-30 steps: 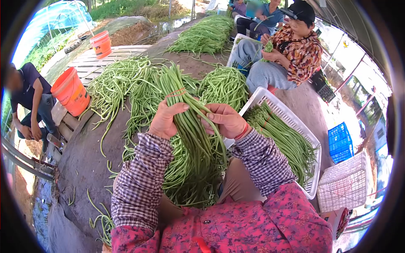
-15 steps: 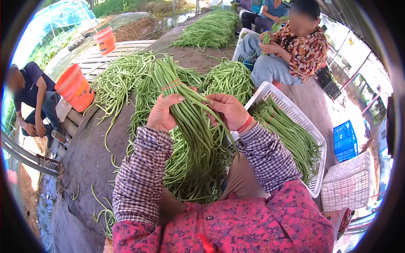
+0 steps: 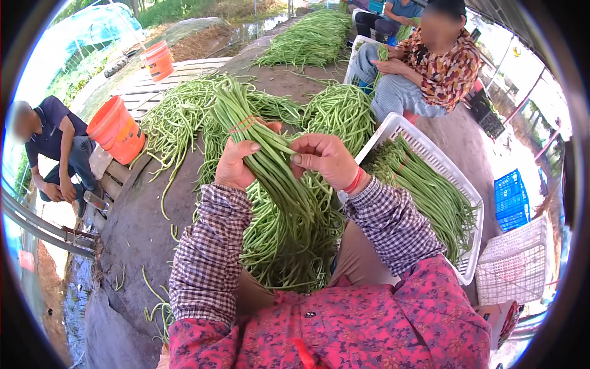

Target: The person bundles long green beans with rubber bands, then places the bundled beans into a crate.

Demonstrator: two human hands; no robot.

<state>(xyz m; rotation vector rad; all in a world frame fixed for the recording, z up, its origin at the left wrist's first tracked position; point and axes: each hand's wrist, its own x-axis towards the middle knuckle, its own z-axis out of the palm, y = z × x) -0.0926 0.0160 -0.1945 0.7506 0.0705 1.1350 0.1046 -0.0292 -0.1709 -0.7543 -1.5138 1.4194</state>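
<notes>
My left hand is wrapped around a bundle of green long beans, its thumb lying across the front. A red rubber band circles the bundle near its upper end. The bundle slants, upper end to the left, and the lower ends hang over a loose heap of beans in front of my lap. My right hand, with a red band at the wrist, pinches at the bundle's right edge, fingers curled against the beans. Exactly which beans it grips is partly hidden by the fingers.
At my right stands a white crate of banded long beans. More beans lie piled ahead. Orange buckets stand at left near a seated person. Another person holds beans at right. Blue crates lie beyond.
My right hand has drawn in against the bundle; the bean that stuck out from its fingers no longer shows apart. The bundle has tilted slightly left, and the whole view has shifted a little.
</notes>
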